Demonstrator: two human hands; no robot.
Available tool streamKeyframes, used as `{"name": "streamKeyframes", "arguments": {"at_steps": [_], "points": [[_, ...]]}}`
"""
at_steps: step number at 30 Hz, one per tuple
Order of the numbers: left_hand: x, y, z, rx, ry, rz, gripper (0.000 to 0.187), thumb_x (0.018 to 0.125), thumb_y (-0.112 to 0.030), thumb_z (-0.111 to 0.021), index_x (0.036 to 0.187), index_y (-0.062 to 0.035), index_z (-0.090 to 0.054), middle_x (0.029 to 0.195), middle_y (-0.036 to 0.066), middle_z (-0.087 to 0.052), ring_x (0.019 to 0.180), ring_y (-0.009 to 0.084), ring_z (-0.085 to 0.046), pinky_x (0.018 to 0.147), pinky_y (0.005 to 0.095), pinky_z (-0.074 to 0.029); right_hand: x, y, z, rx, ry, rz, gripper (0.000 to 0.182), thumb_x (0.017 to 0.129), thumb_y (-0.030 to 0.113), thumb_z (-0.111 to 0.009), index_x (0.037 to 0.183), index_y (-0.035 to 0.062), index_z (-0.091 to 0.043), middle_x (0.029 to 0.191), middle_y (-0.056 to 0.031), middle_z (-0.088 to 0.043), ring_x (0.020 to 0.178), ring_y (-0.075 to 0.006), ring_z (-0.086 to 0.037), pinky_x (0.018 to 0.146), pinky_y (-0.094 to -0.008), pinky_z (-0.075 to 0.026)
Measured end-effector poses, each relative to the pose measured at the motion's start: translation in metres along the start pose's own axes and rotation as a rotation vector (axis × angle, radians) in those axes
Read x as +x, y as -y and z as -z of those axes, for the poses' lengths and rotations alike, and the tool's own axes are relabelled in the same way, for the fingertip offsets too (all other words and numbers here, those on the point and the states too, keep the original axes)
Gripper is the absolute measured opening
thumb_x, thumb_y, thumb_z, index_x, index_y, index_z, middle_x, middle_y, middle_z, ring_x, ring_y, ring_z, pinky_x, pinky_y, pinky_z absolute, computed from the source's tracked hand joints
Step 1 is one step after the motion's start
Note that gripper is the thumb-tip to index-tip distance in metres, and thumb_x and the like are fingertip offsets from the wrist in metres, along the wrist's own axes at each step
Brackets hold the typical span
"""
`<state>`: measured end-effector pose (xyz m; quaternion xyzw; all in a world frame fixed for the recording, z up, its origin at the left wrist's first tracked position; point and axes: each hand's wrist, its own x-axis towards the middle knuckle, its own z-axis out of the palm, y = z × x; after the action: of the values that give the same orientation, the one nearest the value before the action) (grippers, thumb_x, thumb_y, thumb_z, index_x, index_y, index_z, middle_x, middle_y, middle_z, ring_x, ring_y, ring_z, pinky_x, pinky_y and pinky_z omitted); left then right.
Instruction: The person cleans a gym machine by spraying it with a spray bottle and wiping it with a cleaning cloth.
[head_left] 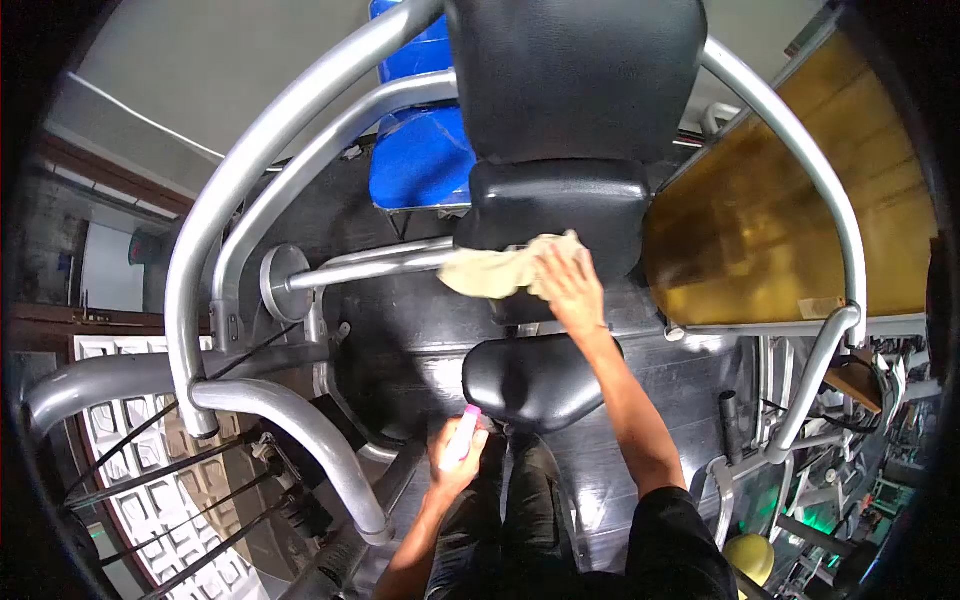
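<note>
In my right hand [570, 290] is a pale yellow cloth [500, 272], which lies against the front of the black padded seat [560, 205]. The cloth's loose end hangs out to the left over a grey metal bar. My left hand [458, 455] is lower down, wrapped round a small white bottle [460, 442] with a pink top. Just right of that hand and above my legs is a lower black pad [540, 382]. The black backrest [580, 75] rises behind the seat.
Curved grey tubes [190, 270] arch round both sides of the machine. A blue chair [420, 160] stands behind at the left. At the right is a yellow-brown panel [800, 200], with more gym equipment below it. White moulded panels [150, 440] are at lower left.
</note>
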<state>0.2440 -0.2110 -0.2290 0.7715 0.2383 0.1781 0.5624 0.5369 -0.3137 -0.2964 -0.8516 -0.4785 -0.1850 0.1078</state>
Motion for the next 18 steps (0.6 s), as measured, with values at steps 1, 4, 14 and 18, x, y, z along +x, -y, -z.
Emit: {"name": "streamKeyframes", "arguments": {"at_steps": [1,4,14,18], "points": [[-0.001,0.002,0.004,-0.003,-0.004,0.003,0.014,0.088,-0.015,-0.064,0.087,-0.0015,-0.061,0.072,0.004,-0.060,0.057,0.0098,-0.055,0.053,0.0255,-0.044,-0.012,-0.011,-0.002,-0.004,-0.014,-0.046,0.052,0.070,0.007,-0.061,0.122,0.0122,-0.059,0.132,-0.0056,-0.053,0.128,-0.0238,-0.044,0.109,-0.0532,-0.027],[-0.001,0.008,0.013,0.060,0.041,0.023,0.013,0.088,-0.015,-0.064,0.086,-0.0021,-0.061,0.071,0.004,-0.059,0.057,0.0104,-0.056,0.053,0.0260,-0.045,-0.032,-0.025,0.004,0.037,-0.072,-0.258,0.049,0.066,-0.004,-0.062,0.113,0.0095,-0.064,0.130,-0.0103,-0.054,0.130,-0.0322,-0.041,0.108,-0.0545,-0.027],[-0.003,0.008,0.023,0.025,0.033,0.036,0.017,0.087,-0.018,-0.064,0.086,-0.0020,-0.062,0.071,0.008,-0.061,0.059,0.0184,-0.059,0.055,0.0310,-0.047,-0.012,0.042,0.053,1.088,-0.466,-0.836,0.039,0.082,-0.009,-0.042,0.116,0.0015,-0.057,0.121,-0.0122,-0.055,0.115,-0.0207,-0.051,0.100,-0.0313,-0.038],[-0.003,0.008,0.025,0.016,0.079,0.127,0.015,0.083,-0.015,-0.068,0.088,-0.0016,-0.063,0.074,0.012,-0.064,0.066,0.0248,-0.063,0.061,0.0346,-0.050,-0.013,0.006,0.110,1.162,-0.012,-0.798,0.039,0.076,-0.011,-0.048,0.113,0.0010,-0.054,0.105,-0.0059,-0.058,0.100,-0.0141,-0.055,0.090,-0.0281,-0.043]]}}
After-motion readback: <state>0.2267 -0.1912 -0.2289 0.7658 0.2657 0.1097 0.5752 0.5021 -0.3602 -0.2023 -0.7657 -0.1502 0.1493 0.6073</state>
